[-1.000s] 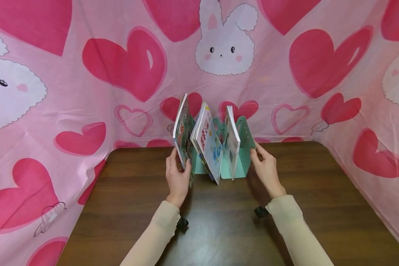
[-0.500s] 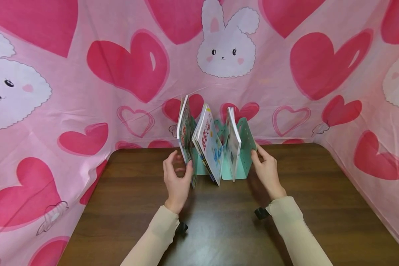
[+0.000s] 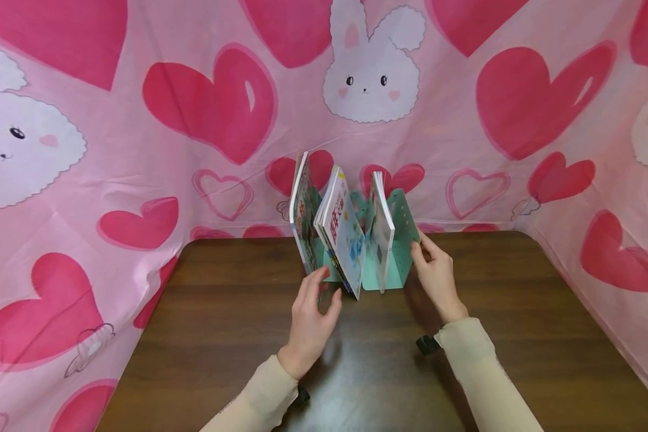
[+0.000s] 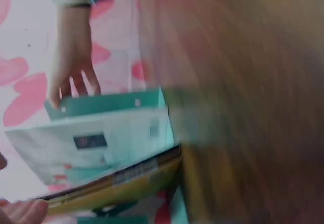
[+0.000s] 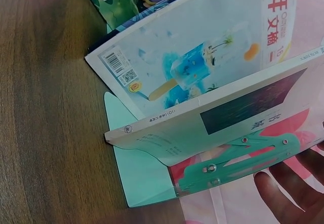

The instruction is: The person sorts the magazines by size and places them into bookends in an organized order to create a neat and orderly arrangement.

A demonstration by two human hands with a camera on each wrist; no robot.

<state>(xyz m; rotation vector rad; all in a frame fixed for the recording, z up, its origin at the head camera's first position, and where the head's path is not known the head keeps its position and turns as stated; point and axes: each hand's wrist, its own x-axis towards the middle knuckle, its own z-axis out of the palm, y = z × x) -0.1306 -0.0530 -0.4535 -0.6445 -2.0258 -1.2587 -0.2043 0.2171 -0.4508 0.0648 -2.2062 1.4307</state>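
Note:
A mint-green expandable book stand (image 3: 402,240) holds several upright magazines. My right hand (image 3: 436,276) grips its right end panel, thumb on one face and fingers on the other. My left hand (image 3: 312,315) is relaxed and holds nothing, in front of the left magazine (image 3: 304,222), its fingertips overlapping that magazine's lower edge. In the middle leans a bundle fronted by a magazine with a blue ice-pop cover (image 5: 192,64). A white magazine (image 5: 223,102) stands nearest the right panel. The stand's folding metal linkage (image 5: 238,155) shows beside the right fingers (image 5: 286,188).
The stand sits near the back of a dark wooden table (image 3: 389,372). Behind and beside it hangs a pink cloth (image 3: 297,60) printed with hearts and rabbits. A black wrist camera (image 3: 426,344) sits at my right wrist.
My left hand has let go of the left magazine and moved right and toward me, to the front of the stand. My right hand keeps its grip on the panel.

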